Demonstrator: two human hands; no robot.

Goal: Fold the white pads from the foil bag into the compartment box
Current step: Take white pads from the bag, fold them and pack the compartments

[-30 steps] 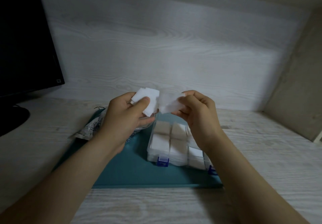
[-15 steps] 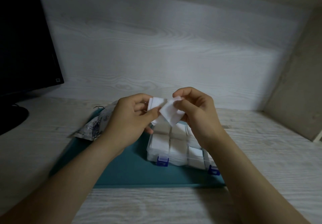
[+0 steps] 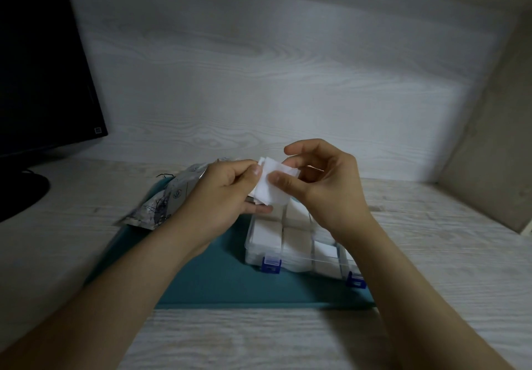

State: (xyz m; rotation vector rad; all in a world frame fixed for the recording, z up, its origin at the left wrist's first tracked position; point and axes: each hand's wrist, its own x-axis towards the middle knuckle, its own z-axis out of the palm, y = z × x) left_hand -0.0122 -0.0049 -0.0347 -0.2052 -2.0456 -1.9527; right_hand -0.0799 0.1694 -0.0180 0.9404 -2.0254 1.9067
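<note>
Pad folding in progress. The white pad (image 3: 273, 189) was held in the air between both hands, just above the far-left corner of the compartment box (image 3: 250, 244). The left hand (image 3: 218, 194) was clamped on its left edge, thumb on top and fingers curled beneath. The right hand (image 3: 325, 188) was pinched on its right side by the thumb, with the index finger lifted clear. A second white edge was seen behind the pad; fold or separate pad could not be told.

Against a second earlier: white material had been held apart then, a piece in each hand. It was brought together half a second ago and was now overlapped, with both hands closed in and lowered slightly toward the box. A crease was judged to be forming, placement not yet begun.

The visible compartments were already filled with folded pads, so the task was judged well along. The foil bag (image 3: 172, 197) was left lying on the teal mat (image 3: 216, 280), further exposed behind the left hand.
</note>
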